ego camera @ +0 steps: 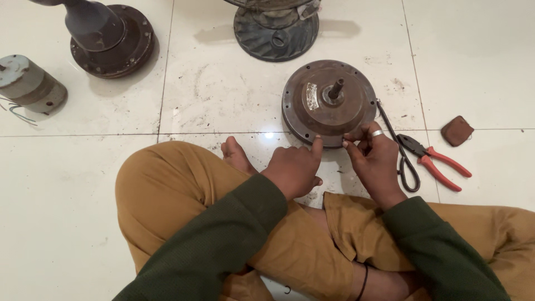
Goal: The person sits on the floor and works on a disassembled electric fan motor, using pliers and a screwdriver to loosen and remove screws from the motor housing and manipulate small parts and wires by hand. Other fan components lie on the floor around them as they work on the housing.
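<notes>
Round brown rusty metal motor housing (329,103) w/ short centre shaft lies on white tiled floor (223,95), just ahead of my knees. Left hand (293,169) is curled, thumb on its near rim; right hand (372,158) pinches same rim. Red-handled pliers (432,158) near right.

Looks like a home floor turned into a makeshift repair spot; glossy cream tiled floor (67,223) with grey grout lines and dusty smears; rusty round motor housing (329,103) set straight on the tiles; more worn motor parts along the far edge (111,39); grey cylindrical motor (28,83) with loose wires at left; red-handled pliers (434,161) lying at right; worked cross-legged, barefoot, no bench.
</notes>
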